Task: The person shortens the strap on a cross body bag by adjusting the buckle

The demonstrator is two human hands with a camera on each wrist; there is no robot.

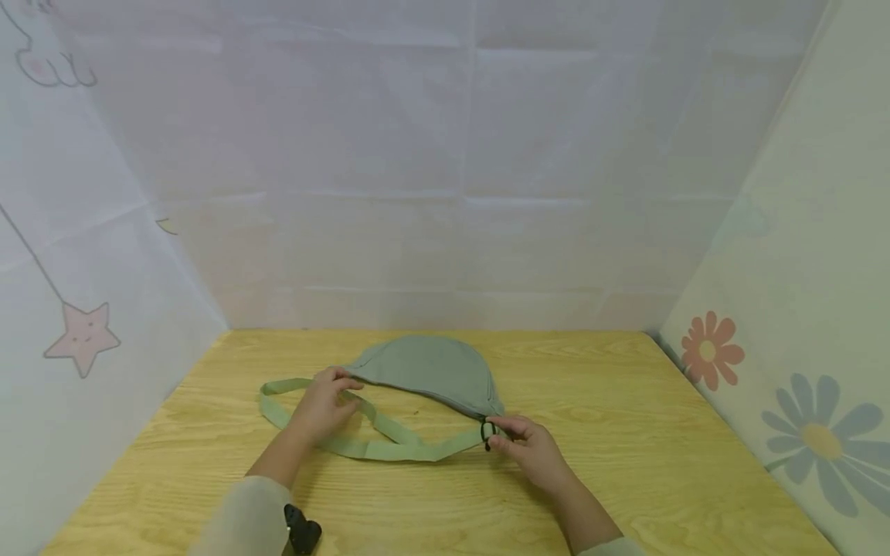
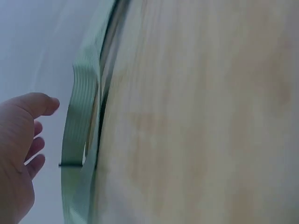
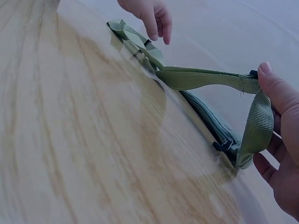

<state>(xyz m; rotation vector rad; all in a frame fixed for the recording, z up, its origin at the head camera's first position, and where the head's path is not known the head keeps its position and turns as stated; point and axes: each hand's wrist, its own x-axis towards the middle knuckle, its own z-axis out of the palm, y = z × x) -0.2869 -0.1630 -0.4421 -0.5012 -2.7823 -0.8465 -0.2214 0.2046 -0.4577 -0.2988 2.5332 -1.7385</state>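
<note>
A grey-green waist bag (image 1: 427,371) lies flat on the wooden table, its curved edge toward the back wall. Its light green strap (image 1: 417,452) loops out in front and to the left. At the bag's right end, my right hand (image 1: 534,454) pinches the strap by its black buckle (image 1: 488,434); the right wrist view shows the strap (image 3: 205,78) raised off the table there. Over the left loop is my left hand (image 1: 325,403), near the bag's left tip. In the left wrist view, its fingers (image 2: 35,148) are loosely bent beside the strap, with nothing between them and the thumb.
The wooden table (image 1: 626,432) reaches back to a pale hanging sheet (image 1: 445,170). Printed sheets also stand along the left and right sides. A black device (image 1: 302,530) sits at the left sleeve cuff.
</note>
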